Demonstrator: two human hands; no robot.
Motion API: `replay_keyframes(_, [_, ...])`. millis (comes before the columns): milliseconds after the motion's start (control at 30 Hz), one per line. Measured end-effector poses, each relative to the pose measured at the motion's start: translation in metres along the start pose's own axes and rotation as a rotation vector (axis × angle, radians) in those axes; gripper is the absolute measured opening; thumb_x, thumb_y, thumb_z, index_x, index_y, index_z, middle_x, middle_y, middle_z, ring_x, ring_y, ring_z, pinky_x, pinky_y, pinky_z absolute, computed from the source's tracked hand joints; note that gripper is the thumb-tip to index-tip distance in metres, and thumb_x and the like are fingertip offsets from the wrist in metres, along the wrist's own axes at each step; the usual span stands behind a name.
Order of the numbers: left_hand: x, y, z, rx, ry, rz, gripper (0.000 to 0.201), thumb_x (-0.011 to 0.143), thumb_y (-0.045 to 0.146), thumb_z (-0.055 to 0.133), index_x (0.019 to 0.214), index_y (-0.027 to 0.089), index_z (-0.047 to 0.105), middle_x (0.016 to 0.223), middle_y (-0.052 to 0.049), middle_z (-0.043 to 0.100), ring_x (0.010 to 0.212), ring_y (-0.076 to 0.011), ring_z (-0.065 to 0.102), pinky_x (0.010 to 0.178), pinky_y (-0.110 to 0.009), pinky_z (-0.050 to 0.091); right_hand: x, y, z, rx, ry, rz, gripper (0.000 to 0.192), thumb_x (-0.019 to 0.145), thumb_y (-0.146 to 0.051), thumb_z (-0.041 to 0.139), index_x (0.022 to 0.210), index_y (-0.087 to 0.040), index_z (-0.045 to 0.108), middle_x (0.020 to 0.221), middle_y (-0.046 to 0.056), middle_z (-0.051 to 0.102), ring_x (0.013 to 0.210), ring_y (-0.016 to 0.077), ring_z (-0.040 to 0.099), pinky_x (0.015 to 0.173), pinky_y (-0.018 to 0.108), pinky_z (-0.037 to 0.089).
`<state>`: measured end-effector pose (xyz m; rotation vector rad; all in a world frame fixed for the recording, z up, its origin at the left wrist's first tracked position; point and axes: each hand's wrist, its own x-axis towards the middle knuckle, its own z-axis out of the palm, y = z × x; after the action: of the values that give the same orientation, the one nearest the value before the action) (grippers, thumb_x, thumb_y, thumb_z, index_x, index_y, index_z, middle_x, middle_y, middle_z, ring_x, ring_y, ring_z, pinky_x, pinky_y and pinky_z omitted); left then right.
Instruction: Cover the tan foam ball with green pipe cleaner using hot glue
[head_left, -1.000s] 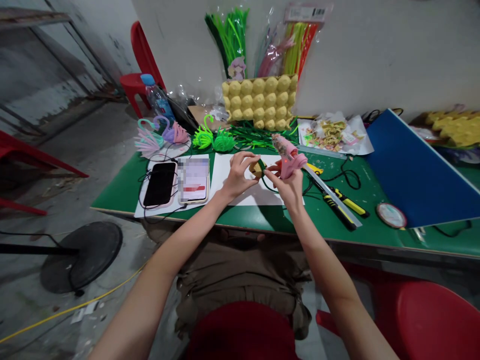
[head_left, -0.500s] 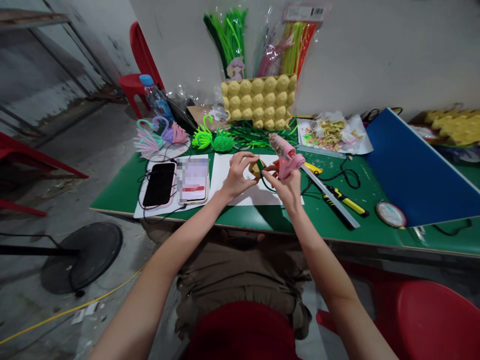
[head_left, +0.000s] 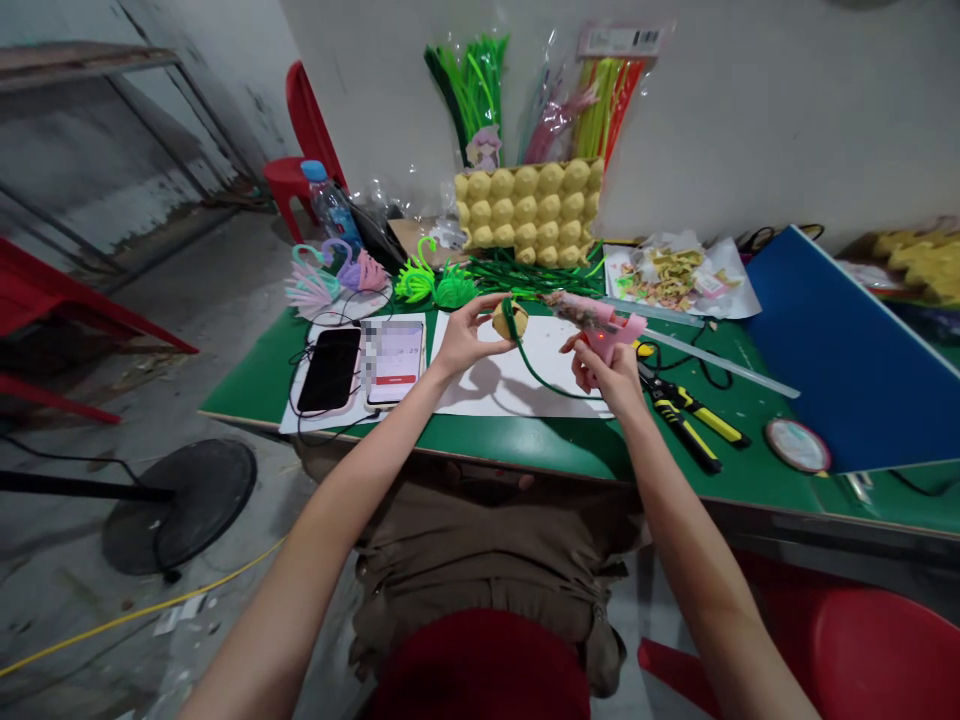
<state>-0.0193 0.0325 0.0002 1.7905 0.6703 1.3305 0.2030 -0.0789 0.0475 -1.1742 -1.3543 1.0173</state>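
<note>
Between the thumb and fingers of my left hand [head_left: 465, 342] is a small yellow egg-carton cup [head_left: 520, 322]. A dark green pipe cleaner [head_left: 538, 378] runs across the cup and its tail curves down to the right over white paper [head_left: 469, 392]. My right hand [head_left: 616, 380] is closed around the handle of a pink hot glue gun [head_left: 634, 326], whose stained nozzle end points left toward the cup, apart from it. A long translucent glue stick [head_left: 739, 366] sticks out of the gun's back, and a small red light glows on its side.
Yellow-and-black handled pliers [head_left: 694, 422] and a roll of tape [head_left: 797, 444] lie at the right. Two phones [head_left: 330, 370] with cables lie left. Behind stand pipe-cleaner swans [head_left: 431, 285], a yellow egg tray [head_left: 532, 210] and paper with scraps [head_left: 679, 275]. A blue board [head_left: 847, 360] leans right.
My right hand has moved right with the glue gun, away from the cup, and the gun has turned so its nozzle points left. The cup's pipe cleaner now shows more fully. The view shifted slightly.
</note>
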Motion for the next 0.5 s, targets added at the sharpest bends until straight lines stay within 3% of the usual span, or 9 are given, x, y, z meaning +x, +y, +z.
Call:
replay_keyframes(267, [0.010,-0.004,-0.009,-0.059,-0.035,0.020,0.080,0.051,0.053,0.096,0.118,0.018,0.071,0.122,-0.012,0.074,0.117,-0.0279,0.071,0.101,-0.037,0.057,-0.010,0.012,-0.004,0.049,-0.132,0.004,0.058,0.074,-0.075,0.072,0.081,-0.018,0.064,0.044,-0.006,0.050,0.035,0.0064,0.038,0.038,0.022,0.026])
replay_keyframes(500, [0.007,-0.011,-0.009,-0.053,-0.063,0.005,0.083,0.053,0.057,0.094,0.122,0.018,0.069,0.127,-0.013,0.072,0.119,-0.0282,0.070,0.103,-0.038,0.056,-0.009,0.017,-0.002,0.049,-0.119,-0.009,0.058,0.069,-0.075,0.076,0.075,-0.020,0.061,0.045,-0.007,0.046,0.037,0.0069,0.038,0.037,0.022,0.026])
